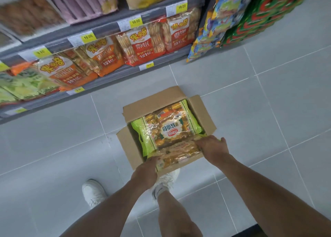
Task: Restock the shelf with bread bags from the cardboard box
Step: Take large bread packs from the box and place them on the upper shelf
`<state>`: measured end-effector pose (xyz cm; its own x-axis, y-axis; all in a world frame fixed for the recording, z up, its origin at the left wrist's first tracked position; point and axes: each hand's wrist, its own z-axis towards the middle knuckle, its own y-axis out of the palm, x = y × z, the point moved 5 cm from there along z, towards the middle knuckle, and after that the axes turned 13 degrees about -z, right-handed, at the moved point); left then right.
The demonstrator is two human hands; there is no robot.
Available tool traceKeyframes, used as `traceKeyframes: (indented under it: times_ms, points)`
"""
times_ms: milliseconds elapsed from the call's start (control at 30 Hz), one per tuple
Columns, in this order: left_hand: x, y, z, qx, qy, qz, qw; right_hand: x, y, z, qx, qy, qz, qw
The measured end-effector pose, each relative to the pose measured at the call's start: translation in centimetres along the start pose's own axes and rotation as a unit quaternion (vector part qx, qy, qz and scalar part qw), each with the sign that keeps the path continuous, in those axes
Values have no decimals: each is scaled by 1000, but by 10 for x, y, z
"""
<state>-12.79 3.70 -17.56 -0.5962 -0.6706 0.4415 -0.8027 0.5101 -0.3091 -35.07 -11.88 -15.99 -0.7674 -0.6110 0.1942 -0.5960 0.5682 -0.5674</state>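
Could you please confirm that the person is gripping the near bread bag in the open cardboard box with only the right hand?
Not quite: the head view shows both hands gripping it, the left hand and right hand at opposite ends of the near bread bag in the open cardboard box.

Open cardboard box (133,148) on floor, green-edged bread bag (166,127) flat inside

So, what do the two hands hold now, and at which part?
Both hold one bread bag, the nearer one in the cardboard box. The left hand has its grip on the bag's left end, the right hand on its right end.
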Motion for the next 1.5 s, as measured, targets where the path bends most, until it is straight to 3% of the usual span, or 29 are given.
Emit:
traceKeyframes:
  times_ms: [600,833,1133,1500]
  points:
    - [66,-242,-263,106,181,127,969,-31,-216,-240,125,44,145,980]
    - [54,-350,-379,183,252,33,950,-44,-327,-324,208,3,223,952]
    - [30,-491,-535,268,368,-154,877,-111,-513,-480,321,-76,201,922]
    - [16,-592,-667,320,423,-211,821,-161,-639,-584,411,-102,125,898]
